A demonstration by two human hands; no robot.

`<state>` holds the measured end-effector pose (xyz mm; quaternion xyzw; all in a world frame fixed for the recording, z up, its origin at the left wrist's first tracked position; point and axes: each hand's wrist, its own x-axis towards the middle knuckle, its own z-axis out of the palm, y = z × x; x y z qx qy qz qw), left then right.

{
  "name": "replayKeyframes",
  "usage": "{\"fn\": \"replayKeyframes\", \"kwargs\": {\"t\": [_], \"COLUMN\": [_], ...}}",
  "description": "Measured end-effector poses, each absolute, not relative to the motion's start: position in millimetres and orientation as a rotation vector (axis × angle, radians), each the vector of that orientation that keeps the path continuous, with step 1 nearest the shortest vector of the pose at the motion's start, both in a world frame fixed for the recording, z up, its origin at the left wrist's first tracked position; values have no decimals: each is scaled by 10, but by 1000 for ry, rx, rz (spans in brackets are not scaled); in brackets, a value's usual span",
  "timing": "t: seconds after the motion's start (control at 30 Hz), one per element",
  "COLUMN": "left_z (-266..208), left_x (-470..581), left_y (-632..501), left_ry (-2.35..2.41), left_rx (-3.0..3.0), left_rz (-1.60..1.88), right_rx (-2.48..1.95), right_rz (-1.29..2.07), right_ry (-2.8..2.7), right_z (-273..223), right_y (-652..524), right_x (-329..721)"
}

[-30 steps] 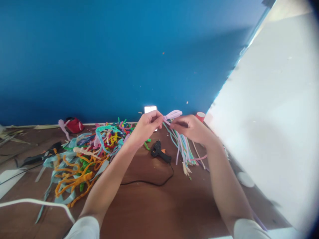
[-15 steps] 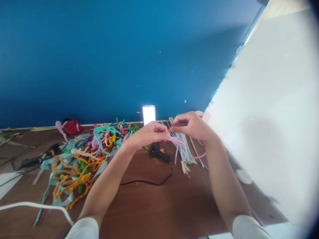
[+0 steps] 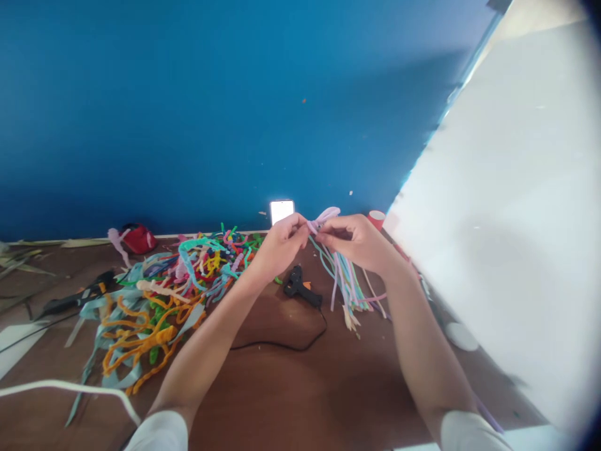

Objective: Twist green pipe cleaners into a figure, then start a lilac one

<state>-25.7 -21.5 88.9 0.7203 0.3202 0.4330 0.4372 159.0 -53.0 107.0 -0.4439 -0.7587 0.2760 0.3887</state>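
Observation:
A lilac pipe cleaner (image 3: 328, 213), bent into loops, is held up between my two hands above the back of the table. My left hand (image 3: 284, 244) pinches its left end between thumb and fingertips. My right hand (image 3: 355, 243) has thumb and index finger closed on the near side of the loops, close to the left fingertips. Below and behind the right hand lies a bunch of pastel pipe cleaners (image 3: 346, 285). A black glue gun (image 3: 300, 288) rests on the table beneath my hands, its cord trailing toward the left.
Left of my arms spreads a tangled pile of coloured pipe cleaners (image 3: 154, 338). A second glue gun (image 3: 77, 297) and a red pouch (image 3: 139, 238) lie farther left. A lit phone (image 3: 280, 211) leans at the blue wall, and a white board (image 3: 507, 207) slants along the right.
The lilac loops have swung from pointing down and right to pointing up. My left hand has turned upward, and both hands now meet at the pipe cleaner.

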Motion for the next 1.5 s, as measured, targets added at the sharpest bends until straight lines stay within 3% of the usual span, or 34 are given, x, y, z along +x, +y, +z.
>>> {"fn": "replayKeyframes", "kwargs": {"t": [0.23, 0.47, 0.87, 1.13, 1.37, 1.5], "left_z": [888, 927, 1076, 894, 959, 961], "left_x": [-238, -260, -411, -279, -308, -316], "left_y": [-230, -271, -338, -284, -260, -268], "left_ry": [627, 716, 639, 1211, 975, 824], "left_rx": [1535, 1789, 2140, 2389, 2022, 1784], "left_rz": [1032, 1076, 451, 829, 1077, 1040], "right_rx": [-1187, -1217, -991, -1098, -1107, -1128], "right_rz": [820, 862, 1000, 801, 762, 834], "right_ry": [-1912, -1815, -1870, -1902, -1879, -1920], "right_z": [1088, 1088, 978, 1071, 1083, 1045], "right_y": [-514, -501, -299, -478, -564, -486], "right_x": [1621, 1669, 1837, 1665, 1601, 1652]}}
